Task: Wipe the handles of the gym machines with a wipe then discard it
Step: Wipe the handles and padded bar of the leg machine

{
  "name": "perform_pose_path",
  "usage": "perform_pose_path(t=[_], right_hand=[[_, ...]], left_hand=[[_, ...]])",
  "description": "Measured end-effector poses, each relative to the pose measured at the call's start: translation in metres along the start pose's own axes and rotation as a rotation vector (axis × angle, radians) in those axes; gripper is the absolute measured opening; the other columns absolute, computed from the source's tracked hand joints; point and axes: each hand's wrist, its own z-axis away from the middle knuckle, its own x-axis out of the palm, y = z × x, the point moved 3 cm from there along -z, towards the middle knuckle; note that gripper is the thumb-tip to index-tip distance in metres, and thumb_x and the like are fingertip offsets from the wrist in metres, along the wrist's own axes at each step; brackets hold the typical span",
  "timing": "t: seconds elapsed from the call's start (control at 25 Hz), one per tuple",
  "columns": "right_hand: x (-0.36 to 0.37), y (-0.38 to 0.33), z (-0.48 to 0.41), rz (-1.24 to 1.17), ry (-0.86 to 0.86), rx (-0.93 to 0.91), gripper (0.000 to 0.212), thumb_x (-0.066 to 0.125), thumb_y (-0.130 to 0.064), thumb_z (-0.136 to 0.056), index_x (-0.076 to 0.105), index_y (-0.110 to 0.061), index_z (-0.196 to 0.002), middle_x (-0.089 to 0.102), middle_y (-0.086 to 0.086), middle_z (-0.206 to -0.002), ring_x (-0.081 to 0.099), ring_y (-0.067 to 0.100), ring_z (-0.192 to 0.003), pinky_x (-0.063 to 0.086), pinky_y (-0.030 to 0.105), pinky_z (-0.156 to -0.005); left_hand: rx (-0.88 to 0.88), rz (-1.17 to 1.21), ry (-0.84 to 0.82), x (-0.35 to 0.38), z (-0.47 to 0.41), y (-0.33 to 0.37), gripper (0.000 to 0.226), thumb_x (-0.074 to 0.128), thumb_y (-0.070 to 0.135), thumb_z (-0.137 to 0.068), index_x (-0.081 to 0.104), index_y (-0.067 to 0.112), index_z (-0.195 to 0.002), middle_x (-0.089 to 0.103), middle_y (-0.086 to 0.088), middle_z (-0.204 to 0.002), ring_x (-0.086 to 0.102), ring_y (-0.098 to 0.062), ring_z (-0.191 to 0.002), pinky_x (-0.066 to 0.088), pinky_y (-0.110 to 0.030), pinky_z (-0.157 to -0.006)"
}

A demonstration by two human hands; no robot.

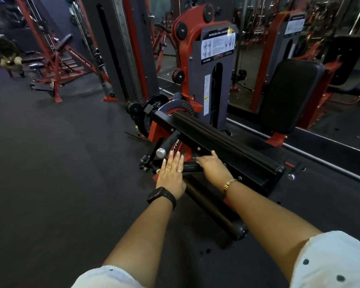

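Two hands are down at the near end of the red-and-grey seated leg-curl machine [195,80]. The left hand [170,173] is held flat, fingers straight and pressed together, just left of the short black horizontal grip [190,167]. The right hand [211,166] lies palm-down on that grip, fingers stretched out. No wipe shows; whether it sits under the right palm I cannot tell. Wiping looks underway, with the slanted silver-capped black grip [167,143] and discarding probably left.
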Motion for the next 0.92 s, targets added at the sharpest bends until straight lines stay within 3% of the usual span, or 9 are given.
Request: perform_pose_path(t=[0.12,0.2,0.4,0.6,0.76,0.84,0.92], right_hand=[[0.014,0.023,0.034,0.204,0.111,0.113,0.072,0.054,0.001,-0.084,0.023,-0.01,-0.148,0.034,0.009,-0.15,0.027,0.021,-0.141,-0.005,0.046,-0.117],[0.032,0.02,0.057,0.193,0.176,0.167,0.082,0.052,0.008,-0.082,0.011,-0.008,-0.15,0.018,0.01,-0.157,0.016,0.023,-0.145,-0.008,0.048,-0.115],[0.037,0.013,0.068,0.168,0.118,0.239,0.084,0.051,0.009,-0.083,0.003,-0.008,-0.15,0.007,0.012,-0.158,0.006,0.024,-0.146,-0.011,0.057,-0.112],[0.024,0.008,0.045,0.176,0.114,0.356,0.086,0.049,0.012,-0.083,0.002,-0.012,-0.151,0.0,0.009,-0.159,0.006,0.019,-0.146,-0.023,0.07,-0.096],[0.032,0.012,0.068,0.168,0.086,0.316,0.087,0.05,0.012,-0.081,0.004,-0.012,-0.15,0.012,0.008,-0.158,0.011,0.018,-0.146,-0.019,0.069,-0.102],[0.025,0.016,0.059,0.156,0.138,0.309,0.068,0.05,0.003,-0.085,0.028,-0.014,-0.147,0.034,0.006,-0.152,0.029,0.017,-0.141,-0.016,0.069,-0.105],[0.011,0.016,0.038,0.07,0.21,0.361,0.038,0.046,-0.01,-0.089,0.053,-0.021,-0.125,0.056,-0.001,-0.132,0.046,0.014,-0.13,-0.015,0.067,-0.107]], left_hand=[[0.004,0.036,0.002,0.0,0.001,0.0,0.081,0.045,0.027,-0.089,-0.004,0.013,-0.152,-0.01,-0.005,-0.16,-0.021,-0.024,-0.144,-0.013,-0.039,-0.115],[0.009,0.068,-0.001,0.0,0.0,0.0,0.081,0.047,0.025,-0.087,-0.001,0.013,-0.152,-0.002,-0.005,-0.161,-0.018,-0.024,-0.145,-0.011,-0.038,-0.116],[0.012,0.118,0.02,-0.002,0.001,-0.001,0.081,0.05,0.02,-0.085,0.005,0.012,-0.152,0.011,-0.005,-0.159,-0.012,-0.023,-0.147,-0.009,-0.035,-0.117],[0.01,0.144,0.029,-0.003,0.001,0.001,0.081,0.051,0.02,-0.085,0.006,0.011,-0.152,0.011,-0.006,-0.159,-0.012,-0.023,-0.147,-0.005,-0.036,-0.119],[0.019,0.146,0.027,-0.004,0.002,-0.001,0.081,0.051,0.021,-0.086,0.006,0.011,-0.152,0.012,-0.006,-0.159,-0.011,-0.023,-0.147,-0.004,-0.036,-0.119],[0.015,0.155,0.036,-0.004,0.002,-0.001,0.08,0.051,0.021,-0.086,0.007,0.011,-0.153,0.013,-0.006,-0.159,-0.01,-0.023,-0.147,-0.001,-0.037,-0.12],[0.008,0.174,0.053,-0.003,0.002,-0.001,0.078,0.051,0.018,-0.087,0.009,0.011,-0.152,0.015,-0.005,-0.158,-0.009,-0.023,-0.147,0.003,-0.036,-0.121]])
